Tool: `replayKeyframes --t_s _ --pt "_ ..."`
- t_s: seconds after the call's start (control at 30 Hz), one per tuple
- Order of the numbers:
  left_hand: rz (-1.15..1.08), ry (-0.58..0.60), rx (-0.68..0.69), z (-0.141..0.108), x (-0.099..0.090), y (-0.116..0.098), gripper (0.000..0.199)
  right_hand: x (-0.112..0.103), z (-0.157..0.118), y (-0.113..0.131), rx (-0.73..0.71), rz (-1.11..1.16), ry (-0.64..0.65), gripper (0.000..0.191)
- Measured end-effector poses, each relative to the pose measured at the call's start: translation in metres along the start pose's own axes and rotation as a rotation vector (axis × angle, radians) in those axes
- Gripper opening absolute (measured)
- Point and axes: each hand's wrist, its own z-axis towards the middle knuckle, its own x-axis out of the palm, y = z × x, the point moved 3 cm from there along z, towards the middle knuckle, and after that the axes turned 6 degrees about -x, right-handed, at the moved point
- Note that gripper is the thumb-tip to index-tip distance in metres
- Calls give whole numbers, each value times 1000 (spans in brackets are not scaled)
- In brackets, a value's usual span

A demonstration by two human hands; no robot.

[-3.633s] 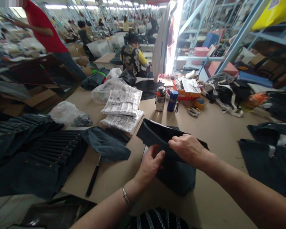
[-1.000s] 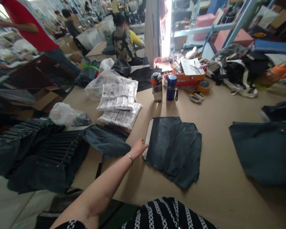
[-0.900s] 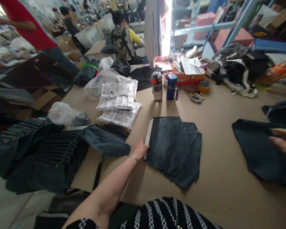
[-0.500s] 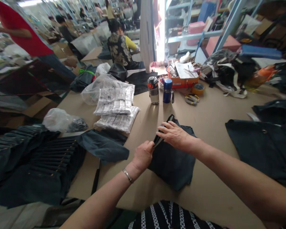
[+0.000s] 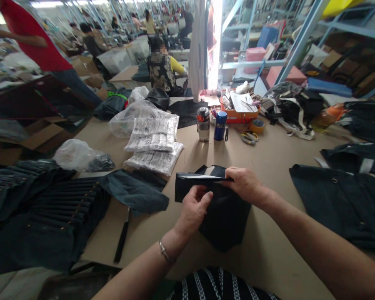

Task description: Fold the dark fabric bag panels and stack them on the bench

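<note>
1. One dark cloth piece [image 5: 225,225] is held over the surface [image 5: 268,154].
2. The right hand [image 5: 246,185] pinches its upper edge between thumb and fingers, likely to hold it up.
3. The left hand [image 5: 193,208], fingers loosely curled, thumb apart, is at its front, perhaps for steadying.

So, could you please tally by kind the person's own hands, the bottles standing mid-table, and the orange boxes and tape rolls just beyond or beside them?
Hands, left hand and right hand, at the dark cloth: 2
Bottles, clear bottle and blue bottle: 2
orange box: 1
tape roll: 1
Total: 6
</note>
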Motion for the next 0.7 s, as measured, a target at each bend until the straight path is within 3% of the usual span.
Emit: replayKeyframes --t_s 0.07,0.13,0.23,0.33,0.4,0.5,0.57,0.6,0.63,0.7 --pt "-367 63 -274 4 11 9 41 16 -11 13 24 126 -40 11" --pt "-606 64 -400 11 19 14 34 39 -21 25 61 322 -54 14" --pt "-721 6 -484 18 22 19 22 70 -32 30 218 788 -59 24" --pt "-745 87 -460 13 20 17 26 76 -39 13 333 1088 -114 29" --pt "-739 266 -413 -2 20 9 25 67 -41 -10 323 935 -186 25" --pt "-620 808 -475 -41 27 -8 25 59 -42 -45 331 606 -184 32" --pt "-495 1118 -549 -63 29 -17 29 62 -45 -59 396 694 -87 28" --pt "-463 1177 -574 -67 29 -19 30 65 -46 -61 425 828 -36 27" --pt "-462 1165 -582 -64 27 -20 31 67 -49 -58 437 989 8 30" --pt "-510 982 -545 -44 20 -19 27 63 -57 -45 402 1232 52 42"
